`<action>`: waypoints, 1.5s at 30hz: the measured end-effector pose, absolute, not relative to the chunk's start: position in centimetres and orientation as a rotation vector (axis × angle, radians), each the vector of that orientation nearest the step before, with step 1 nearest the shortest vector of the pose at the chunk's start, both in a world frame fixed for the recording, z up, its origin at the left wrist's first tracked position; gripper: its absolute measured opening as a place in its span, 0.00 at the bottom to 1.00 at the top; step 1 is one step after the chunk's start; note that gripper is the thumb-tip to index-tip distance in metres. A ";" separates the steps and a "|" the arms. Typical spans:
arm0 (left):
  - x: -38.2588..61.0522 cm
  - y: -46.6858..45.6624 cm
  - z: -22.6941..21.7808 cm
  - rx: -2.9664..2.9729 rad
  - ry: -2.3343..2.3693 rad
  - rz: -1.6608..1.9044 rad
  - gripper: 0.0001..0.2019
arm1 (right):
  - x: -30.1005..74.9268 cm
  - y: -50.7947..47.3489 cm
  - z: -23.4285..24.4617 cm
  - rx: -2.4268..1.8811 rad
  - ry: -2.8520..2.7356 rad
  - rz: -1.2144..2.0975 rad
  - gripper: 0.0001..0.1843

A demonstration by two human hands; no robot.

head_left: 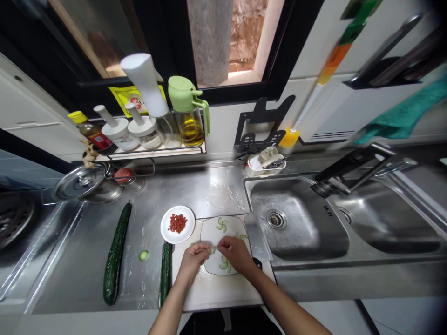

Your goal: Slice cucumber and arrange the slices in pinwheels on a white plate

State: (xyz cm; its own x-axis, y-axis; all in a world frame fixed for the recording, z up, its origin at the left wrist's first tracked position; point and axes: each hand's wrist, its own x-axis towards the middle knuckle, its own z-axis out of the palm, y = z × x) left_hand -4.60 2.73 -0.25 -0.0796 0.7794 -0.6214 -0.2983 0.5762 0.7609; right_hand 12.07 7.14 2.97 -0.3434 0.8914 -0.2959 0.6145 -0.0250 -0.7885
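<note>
Taking the plate's middle as the clock's centre, with 12 o'clock toward the window, a cream rectangular cutting board [195, 298] lies nearest on the brushed-steel worktop [87, 279]. A dark green cut length of cucumber [165, 274] rests along its left edge at 8 o'clock. On the board sits a pale, rounded-square plate [208, 232]. The left hand [193, 261], at 9 o'clock, pinches a small pale green cucumber slice [212, 250] between thumb and forefinger over the plate. The right hand [235, 252], at 3 o'clock, brings its fingertips close beside that slice; I cannot tell whether they grip anything. At least 3 curved clusters of cucumber slices [221, 224] show on the plate, at 12, 2 and 6 o'clock.

A broad steel cleaver blade [257, 235] lies just right of the plate. At 9 o'clock are a small green cucumber end [143, 255] and, farther out, 1 long whole dark green cucumber [117, 256]. A round white dish [188, 218] of small red pieces [178, 223] stands at 10 o'clock, and a 2-bowl steel sink [296, 246] opens toward 2 o'clock. Beyond, a white oval caddy [266, 172] stands at 1 o'clock; a green-topped glass oil bottle [190, 125] is at 11 o'clock, below the black-framed window [296, 42].
</note>
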 end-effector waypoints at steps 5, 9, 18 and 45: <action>-4.8 2.7 -0.9 0.794 1.689 0.887 0.09 | 10.8 7.8 1.6 -1.693 -2.056 1.169 0.05; -4.9 2.5 -1.5 1.045 1.841 0.828 0.09 | 9.9 8.0 0.8 -1.748 -2.163 1.039 0.05; -5.4 2.8 -2.2 1.336 1.989 0.757 0.08 | 8.5 8.2 0.1 -1.731 -2.377 0.865 0.08; -7.2 1.9 -1.2 1.199 2.152 0.774 0.12 | 9.7 7.2 0.2 -1.661 -2.471 0.755 0.10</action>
State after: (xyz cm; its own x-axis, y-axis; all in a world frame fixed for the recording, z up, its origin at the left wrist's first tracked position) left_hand -7.24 1.88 -1.21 -0.4494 0.8740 -0.1849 0.5559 0.4356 0.7079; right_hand 9.68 7.17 0.25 -0.4134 0.8861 -0.2098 0.8520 0.2951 -0.4325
